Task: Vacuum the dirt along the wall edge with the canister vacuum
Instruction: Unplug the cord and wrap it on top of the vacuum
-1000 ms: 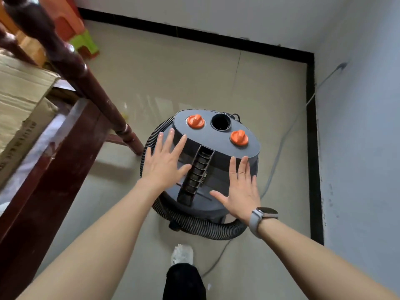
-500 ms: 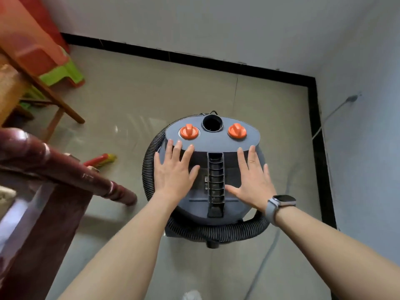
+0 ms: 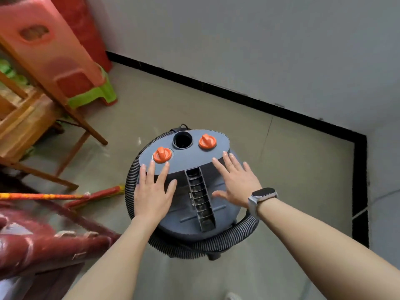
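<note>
From the head view, the canister vacuum [image 3: 186, 187] stands on the tiled floor [image 3: 292, 169], in the middle of the scene, near the corner where the black baseboard [image 3: 238, 97] runs along the far wall and turns down the right side. The left hand [image 3: 153, 191] lies flat on the left of its lid, fingers straight and spread, fingertips just short of an orange knob [image 3: 162, 155]. The right hand [image 3: 236, 178] lies flat on the right of the lid, fingers spread too; neither grips anything.

The hose [image 3: 201, 245] is coiled around the body, so no suction is possible yet. Flat palms give poor hold: a push could slide the hands off or tip the canister. The left side is crowded by a wooden chair [image 3: 71, 118] and a broom [image 3: 65, 195], and the hose could snag there.
</note>
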A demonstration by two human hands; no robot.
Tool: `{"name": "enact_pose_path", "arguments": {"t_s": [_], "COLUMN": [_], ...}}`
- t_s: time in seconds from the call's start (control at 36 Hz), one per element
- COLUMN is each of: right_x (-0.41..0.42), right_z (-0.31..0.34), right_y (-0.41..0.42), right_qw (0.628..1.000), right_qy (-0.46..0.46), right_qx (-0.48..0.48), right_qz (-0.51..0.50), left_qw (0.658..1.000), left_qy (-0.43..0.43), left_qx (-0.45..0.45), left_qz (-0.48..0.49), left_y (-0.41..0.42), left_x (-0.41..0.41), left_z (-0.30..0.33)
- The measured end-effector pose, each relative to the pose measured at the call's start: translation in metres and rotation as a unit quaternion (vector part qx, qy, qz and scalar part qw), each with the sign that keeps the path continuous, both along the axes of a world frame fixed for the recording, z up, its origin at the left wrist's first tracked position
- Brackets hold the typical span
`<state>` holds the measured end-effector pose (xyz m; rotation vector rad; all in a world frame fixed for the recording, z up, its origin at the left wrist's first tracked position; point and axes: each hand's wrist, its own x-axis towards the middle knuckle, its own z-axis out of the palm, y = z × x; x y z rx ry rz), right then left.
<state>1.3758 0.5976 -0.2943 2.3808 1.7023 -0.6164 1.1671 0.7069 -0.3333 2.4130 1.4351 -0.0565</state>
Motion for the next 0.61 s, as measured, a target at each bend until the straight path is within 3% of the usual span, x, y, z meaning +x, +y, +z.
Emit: {"name": "enact_pose_path", "arguments": {"t_s": [0.33, 0.61], "right_x": [0.030, 0.044], "right_z": [-0.007, -0.004], "right_y": [0.186, 0.349], "right_qw": [0.994, 0.983], "right_qy": [0.026, -0.073], "right_qx": [0.062, 0.090], "right_qz": [0.091, 0.144], "left_qw": [0.992, 0.996], "left_qy": [-0.079, -0.011], "left_qx": [-0.028, -0.023], "left_qz": [0.098, 0.086], "left_y": [0.137, 0.291], "left_x": [0.024, 0.044], "left_z": [0.005, 0.005]}}
